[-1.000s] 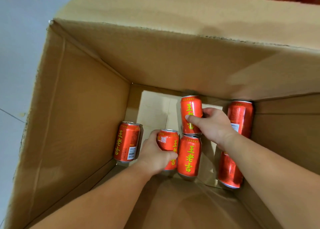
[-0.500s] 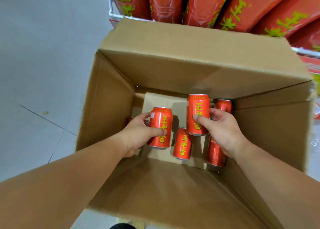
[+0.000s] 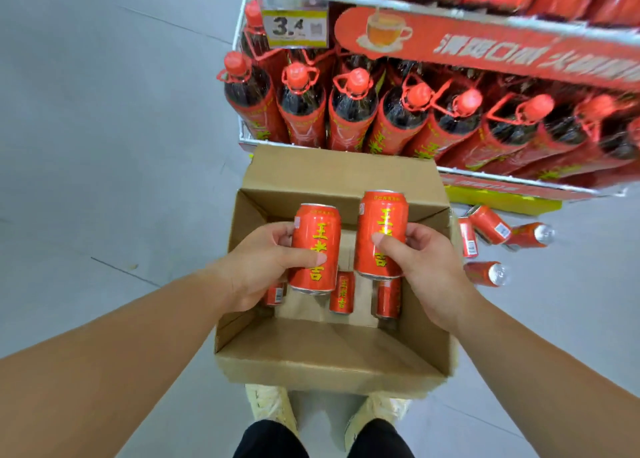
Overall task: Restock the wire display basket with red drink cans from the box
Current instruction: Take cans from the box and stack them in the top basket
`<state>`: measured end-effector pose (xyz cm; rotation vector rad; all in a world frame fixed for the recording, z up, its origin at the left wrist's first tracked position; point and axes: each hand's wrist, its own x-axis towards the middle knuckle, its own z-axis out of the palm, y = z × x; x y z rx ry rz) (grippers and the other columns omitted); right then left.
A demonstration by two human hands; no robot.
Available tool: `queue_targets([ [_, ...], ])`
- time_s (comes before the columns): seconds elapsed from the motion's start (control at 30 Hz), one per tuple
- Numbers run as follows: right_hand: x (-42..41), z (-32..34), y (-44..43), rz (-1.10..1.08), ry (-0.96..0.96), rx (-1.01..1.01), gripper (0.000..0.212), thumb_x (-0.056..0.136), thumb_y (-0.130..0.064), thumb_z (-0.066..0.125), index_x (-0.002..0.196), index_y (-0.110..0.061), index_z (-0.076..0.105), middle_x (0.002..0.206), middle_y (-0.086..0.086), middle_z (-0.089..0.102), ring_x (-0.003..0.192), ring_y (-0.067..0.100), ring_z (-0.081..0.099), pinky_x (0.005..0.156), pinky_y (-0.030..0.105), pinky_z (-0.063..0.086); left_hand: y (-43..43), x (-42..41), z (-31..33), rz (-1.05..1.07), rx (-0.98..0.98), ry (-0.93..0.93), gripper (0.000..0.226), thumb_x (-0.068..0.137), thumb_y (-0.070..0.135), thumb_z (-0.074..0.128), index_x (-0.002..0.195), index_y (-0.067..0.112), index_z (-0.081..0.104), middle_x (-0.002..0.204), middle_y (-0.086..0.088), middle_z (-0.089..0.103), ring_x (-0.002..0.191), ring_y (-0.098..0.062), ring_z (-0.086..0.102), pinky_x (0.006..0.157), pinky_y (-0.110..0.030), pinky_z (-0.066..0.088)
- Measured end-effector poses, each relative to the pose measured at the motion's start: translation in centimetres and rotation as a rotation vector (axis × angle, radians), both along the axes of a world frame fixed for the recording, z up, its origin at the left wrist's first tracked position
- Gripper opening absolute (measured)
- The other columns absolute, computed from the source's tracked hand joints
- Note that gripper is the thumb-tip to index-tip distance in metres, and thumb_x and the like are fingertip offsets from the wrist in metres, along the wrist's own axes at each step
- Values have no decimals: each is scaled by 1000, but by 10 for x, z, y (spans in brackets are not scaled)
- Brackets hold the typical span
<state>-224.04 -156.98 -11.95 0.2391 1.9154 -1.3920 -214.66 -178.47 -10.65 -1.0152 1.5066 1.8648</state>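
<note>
My left hand grips one upright red drink can above the open cardboard box. My right hand grips a second red can beside it, a little higher. Three more red cans lie on the box floor, partly hidden behind the held cans and my hands. The white wire display rack rises just behind the box; which tier is the basket I cannot tell.
Large dark bottles with red caps fill the rack's lower tier under a price tag. Several red cans lie loose on the grey floor right of the box. My shoes stand at the box's near wall.
Both hands have lifted their cans from the box floor up above its rim. The view has pulled back and tilted up, bringing the rack, the bottles and the floor cans into sight.
</note>
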Motion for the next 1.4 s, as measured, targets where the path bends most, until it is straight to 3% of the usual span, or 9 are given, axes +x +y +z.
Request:
queue_targets([
  [0.33, -12, 223, -5, -82, 156, -68, 20, 85, -18, 79, 104, -21, 71, 98, -1, 78, 96, 18, 73, 96, 43, 56, -11, -33, 213, 33, -23, 199, 44, 77, -2, 80, 117, 10, 65, 117, -15, 74, 101, -28, 73, 93, -47, 58],
  [0.47, -13, 316, -6, -118, 242, -89, 31, 85, -22, 79, 114, -20, 69, 106, -5, 75, 102, 11, 71, 95, 36, 56, -18, -49, 309, 39, -20, 313, 64, 66, 6, 84, 126, 6, 63, 121, -16, 71, 104, -26, 72, 80, -37, 61],
  [0.67, -20, 443, -6, -142, 398, -92, 39, 84, -20, 80, 120, -16, 67, 106, -9, 73, 92, -6, 67, 88, 24, 54, -20, -72, 437, -11, -49, 483, 46, 80, -3, 77, 122, 7, 64, 116, -16, 73, 95, -25, 74, 70, -34, 60],
  [0.8, -31, 518, 4, -166, 499, -95, 30, 85, -25, 80, 111, -22, 67, 102, -11, 73, 88, -8, 67, 76, 15, 51, -17, -85, 506, -47, -40, 592, 53, 75, 4, 83, 123, 7, 64, 117, -14, 73, 105, -30, 72, 83, -44, 60],
  [1.0, -43, 617, 17, -270, 630, -101, 63, 68, -49, 83, 123, -22, 66, 109, -7, 75, 101, 12, 71, 95, 42, 57, -11, -105, 604, -95, -45, 768, 53, 68, 10, 82, 118, 6, 66, 113, -15, 74, 100, -30, 73, 86, -48, 59],
  [1.1, -50, 660, 26, -327, 700, -116, 78, 55, -62, 80, 121, -23, 66, 108, -6, 75, 100, 14, 72, 95, 46, 57, -6, -121, 652, -128, -65, 851, 52, 67, 11, 82, 117, 7, 66, 107, -11, 75, 93, -24, 74, 75, -40, 60],
  [1.23, -71, 701, 42, -347, 790, -113, 78, 53, -67, 83, 115, -22, 69, 105, -4, 76, 100, 19, 72, 94, 50, 56, 3, -146, 703, -134, -122, 925, 54, 64, 14, 86, 115, 9, 68, 107, -10, 75, 96, -23, 73, 82, -43, 59],
  [1.33, -93, 730, 56, -328, 853, -115, 65, 58, -61, 79, 109, -22, 71, 101, -4, 77, 97, 17, 72, 93, 49, 56, 13, -167, 734, -116, -158, 967, 81, 57, 27, 97, 129, 14, 63, 122, -7, 72, 111, -26, 70, 97, -51, 55],
  [1.4, -111, 748, 66, -311, 867, -121, 69, 57, -64, 79, 113, -24, 70, 104, -7, 76, 98, 14, 71, 93, 46, 57, 23, -180, 754, -72, -197, 1009, 75, 56, 28, 98, 124, 17, 67, 120, -7, 72, 106, -24, 71, 94, -50, 57],
])
